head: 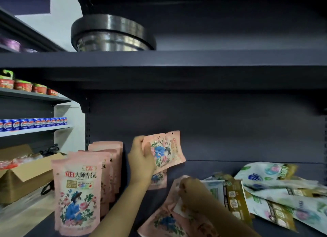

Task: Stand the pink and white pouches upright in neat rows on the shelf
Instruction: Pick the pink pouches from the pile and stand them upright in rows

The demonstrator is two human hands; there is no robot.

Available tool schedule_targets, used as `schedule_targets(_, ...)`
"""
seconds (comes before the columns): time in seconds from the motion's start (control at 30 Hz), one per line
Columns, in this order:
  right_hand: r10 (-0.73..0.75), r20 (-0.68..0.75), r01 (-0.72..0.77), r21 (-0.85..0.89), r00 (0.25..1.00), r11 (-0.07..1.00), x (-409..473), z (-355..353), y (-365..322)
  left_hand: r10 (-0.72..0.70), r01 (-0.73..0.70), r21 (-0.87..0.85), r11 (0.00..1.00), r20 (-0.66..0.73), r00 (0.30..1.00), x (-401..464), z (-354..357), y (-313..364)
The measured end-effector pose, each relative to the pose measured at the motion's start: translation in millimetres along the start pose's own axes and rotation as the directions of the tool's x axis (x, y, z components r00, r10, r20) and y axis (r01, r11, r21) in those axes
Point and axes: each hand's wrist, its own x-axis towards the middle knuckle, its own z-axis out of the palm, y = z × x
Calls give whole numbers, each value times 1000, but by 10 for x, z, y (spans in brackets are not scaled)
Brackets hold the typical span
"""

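- The person's left hand [141, 159] is holding a pink floral plastic pouch [164, 151] above the dark grey metal shelf [203, 167], with the thumb lying on the front of the pouch and the other fingers curled behind its left edge.
- This held pouch is tilting, with its top leaning to the right, and it is near the back wall of the shelf.
- A second pink pouch [158, 181] is showing just below the held one, partly hidden behind the left hand; it is not clear whether the hand is gripping it too.
- A row of pink pouches [106, 166] is standing upright on the left part of the shelf, one behind the other, and the front pouch [77, 192] is facing the camera with its flower picture.
- The right hand [190, 192] is reaching down to a pink pouch lying flat [164, 217] at the front of the shelf, and its fingers are curling on the upper edge of this pouch.
- A loose pile of white, green and gold pouches [274, 192] is lying flat and overlapping on the right part of the shelf, just beside the right hand.
- A brown cardboard box [23, 176] is sitting on the floor at the left of the shelf unit.
- Blue cans [31, 123] and red cups [23, 85] are standing in rows on the neighbouring shelves at the left.
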Motion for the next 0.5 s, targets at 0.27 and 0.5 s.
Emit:
schedule_targets(0.27, -207, 70, 53, 844, 976, 533, -146, -251, -199, -366, 368, -613, 699, 134, 921, -192, 31, 232)
schedule_targets(0.5, -160, 98, -84, 992, 982, 95, -181, -89, -540, -340, 366, -610, 703, 165, 926, -247, -58, 119)
